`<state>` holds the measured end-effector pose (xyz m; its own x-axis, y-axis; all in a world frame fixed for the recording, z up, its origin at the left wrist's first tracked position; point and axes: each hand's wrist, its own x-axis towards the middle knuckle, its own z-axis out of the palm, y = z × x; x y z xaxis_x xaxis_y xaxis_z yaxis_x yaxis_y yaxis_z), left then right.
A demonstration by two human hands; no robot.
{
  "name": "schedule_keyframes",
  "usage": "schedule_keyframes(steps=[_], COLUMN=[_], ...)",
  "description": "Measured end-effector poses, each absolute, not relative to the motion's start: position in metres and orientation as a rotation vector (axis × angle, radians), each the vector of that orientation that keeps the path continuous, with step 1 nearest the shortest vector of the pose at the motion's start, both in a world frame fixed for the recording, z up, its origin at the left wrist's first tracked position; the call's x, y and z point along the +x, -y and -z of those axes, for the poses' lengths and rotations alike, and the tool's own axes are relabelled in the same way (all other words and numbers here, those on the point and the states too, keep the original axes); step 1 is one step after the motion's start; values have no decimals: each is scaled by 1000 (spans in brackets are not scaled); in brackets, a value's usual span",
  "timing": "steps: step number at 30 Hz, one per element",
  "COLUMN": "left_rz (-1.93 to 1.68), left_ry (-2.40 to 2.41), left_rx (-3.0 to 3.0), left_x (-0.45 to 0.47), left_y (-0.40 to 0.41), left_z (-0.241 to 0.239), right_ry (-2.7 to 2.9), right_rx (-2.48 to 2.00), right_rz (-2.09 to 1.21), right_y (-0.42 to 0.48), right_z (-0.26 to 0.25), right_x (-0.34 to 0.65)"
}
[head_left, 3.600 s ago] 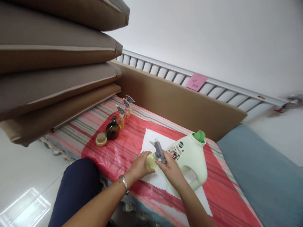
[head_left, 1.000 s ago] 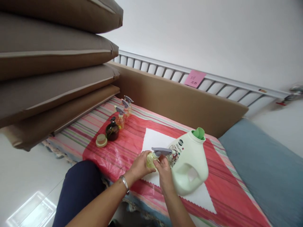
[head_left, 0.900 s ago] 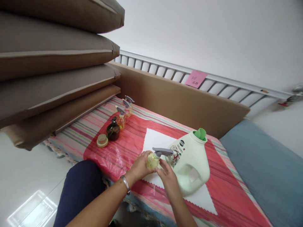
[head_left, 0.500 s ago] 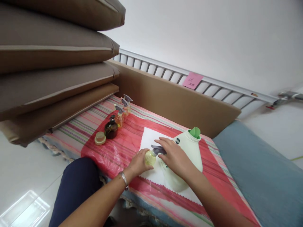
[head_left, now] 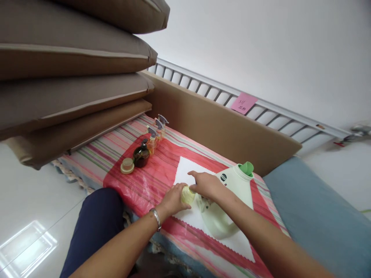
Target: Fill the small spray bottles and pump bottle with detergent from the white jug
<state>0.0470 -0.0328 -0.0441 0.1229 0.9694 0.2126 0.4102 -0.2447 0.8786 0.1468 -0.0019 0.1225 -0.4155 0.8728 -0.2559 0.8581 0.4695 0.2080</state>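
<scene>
My left hand point(head_left: 175, 200) is wrapped around a small clear pump bottle point(head_left: 188, 195) of yellow liquid, above a white cloth point(head_left: 183, 170). Over the bottle's top curls my right hand point(head_left: 206, 185), thumb at the neck and index finger stretched out to the left. The hand hides the grey pump head. Just behind and below my right forearm, a large pale green jug point(head_left: 222, 220) lies tilted on the cloth, its green spout point(head_left: 247, 168) pointing to the far right.
At the left of the red plastic sheet point(head_left: 142, 193) stand a round lidded jar point(head_left: 127, 166), a dark pump bottle point(head_left: 142, 155) and several clear pump bottles point(head_left: 152, 143). Stacked brown cushions point(head_left: 87, 92) rise at the left. A brown board point(head_left: 214, 119) runs along the back.
My right hand has turned and closed further over the bottle's top, so the grey pump head no longer shows. My left hand keeps its hold. The view has shifted slightly.
</scene>
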Motion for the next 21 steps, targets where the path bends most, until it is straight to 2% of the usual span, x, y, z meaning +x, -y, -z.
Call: schedule_keyframes(steps=[9, 14, 21], left_rz=[-1068, -1063, -1060], left_ry=[-1356, -1349, -1325], left_rx=[1756, 1765, 1768], left_x=[46, 45, 42], left_y=[35, 35, 35], left_z=[43, 42, 41], right_ry=[-2391, -2261, -2588], right_rx=[1333, 1512, 1744], right_rz=[-17, 100, 463], right_y=[7, -4, -20], right_z=[-130, -125, -145], right_x=[139, 134, 162])
